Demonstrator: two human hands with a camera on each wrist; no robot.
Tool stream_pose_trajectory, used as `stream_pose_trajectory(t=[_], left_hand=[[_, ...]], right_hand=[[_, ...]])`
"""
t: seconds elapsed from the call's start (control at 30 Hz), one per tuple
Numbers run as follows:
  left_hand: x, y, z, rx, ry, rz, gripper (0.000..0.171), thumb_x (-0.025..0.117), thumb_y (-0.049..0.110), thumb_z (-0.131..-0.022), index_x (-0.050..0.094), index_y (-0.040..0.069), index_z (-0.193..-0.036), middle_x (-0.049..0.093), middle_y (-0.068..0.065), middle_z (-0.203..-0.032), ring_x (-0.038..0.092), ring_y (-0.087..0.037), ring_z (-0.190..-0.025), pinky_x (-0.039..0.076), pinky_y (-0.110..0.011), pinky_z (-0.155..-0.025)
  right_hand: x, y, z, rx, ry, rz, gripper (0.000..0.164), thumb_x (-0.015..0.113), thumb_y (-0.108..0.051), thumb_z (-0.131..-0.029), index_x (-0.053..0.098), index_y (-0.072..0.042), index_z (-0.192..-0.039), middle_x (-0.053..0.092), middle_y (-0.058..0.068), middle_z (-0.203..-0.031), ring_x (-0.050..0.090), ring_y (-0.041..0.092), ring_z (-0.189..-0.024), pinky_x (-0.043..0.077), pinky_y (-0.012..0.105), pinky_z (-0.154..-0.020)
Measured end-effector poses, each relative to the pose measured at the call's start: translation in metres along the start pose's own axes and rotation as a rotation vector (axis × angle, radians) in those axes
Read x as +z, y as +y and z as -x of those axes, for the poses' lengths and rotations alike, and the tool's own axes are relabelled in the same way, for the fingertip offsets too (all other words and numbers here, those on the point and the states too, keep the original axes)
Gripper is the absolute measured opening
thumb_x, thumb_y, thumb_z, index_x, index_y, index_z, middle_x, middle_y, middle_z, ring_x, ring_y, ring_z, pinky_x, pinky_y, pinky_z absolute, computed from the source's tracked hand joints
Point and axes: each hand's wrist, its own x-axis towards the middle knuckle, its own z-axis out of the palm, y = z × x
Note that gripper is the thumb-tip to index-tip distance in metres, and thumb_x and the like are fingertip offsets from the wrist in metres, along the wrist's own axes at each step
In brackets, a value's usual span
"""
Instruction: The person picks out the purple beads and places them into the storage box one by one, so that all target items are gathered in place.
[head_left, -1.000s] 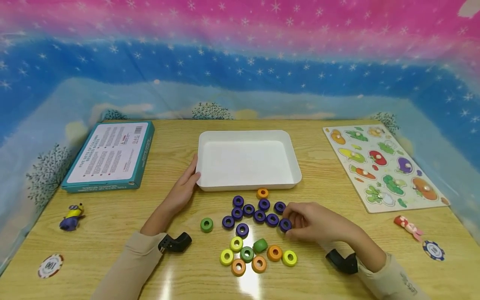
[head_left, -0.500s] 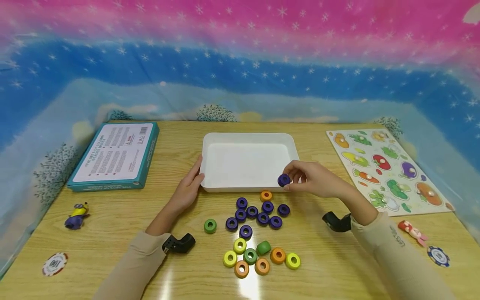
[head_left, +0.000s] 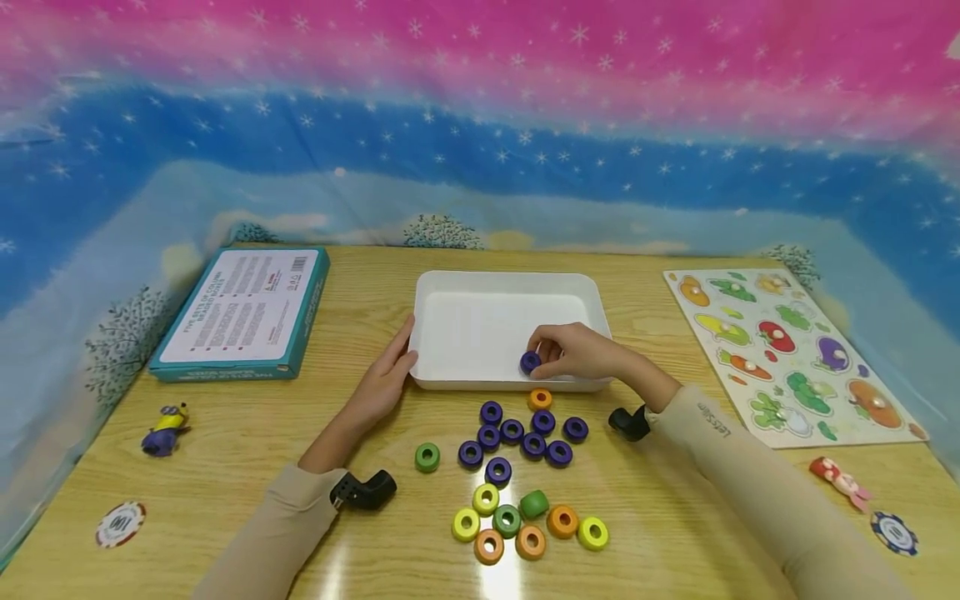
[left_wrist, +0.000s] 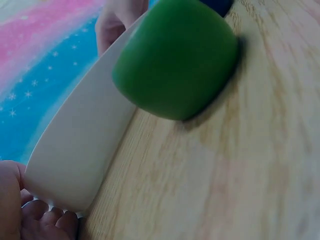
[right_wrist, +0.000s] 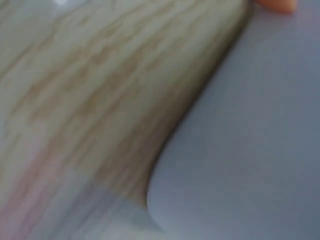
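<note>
Where the right hand point(head_left: 577, 350) pinches, the bead point(head_left: 528, 364) hides.

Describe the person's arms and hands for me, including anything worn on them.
The left sleeve and right sleeve are long and beige; dark lettering runs along the right one, too small to read surely. By each cuff sits a bent black wrist device, one on the left, one on the right. The left hand and right hand are gloveless.

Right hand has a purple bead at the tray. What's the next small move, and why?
Probably lower the bead into the tray and let go: the right hand pinches it over the tray, by the near rim, while the left hand holds the tray's left side.
</note>
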Motion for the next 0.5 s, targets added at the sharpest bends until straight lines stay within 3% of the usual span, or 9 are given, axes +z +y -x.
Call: stream_pose_trajectory(t=[0.5], left_hand=[[-0.001,-0.002,-0.001,-0.001,-0.019,0.004,0.047,0.029,0.015,-0.093,0.009,0.014,-0.136,0.007,0.002,-0.14,0.006,-0.008,-0.124,0.009,-0.033,-0.099]], right_hand=[[0.01,-0.006,-0.021,-0.004,-0.033,-0.088,0.029,0.064,-0.018,-0.075,0.054,-0.006,-0.1,0.055,-0.002,-0.076,0.053,0.01,-0.069,0.044,0.024,-0.064]])
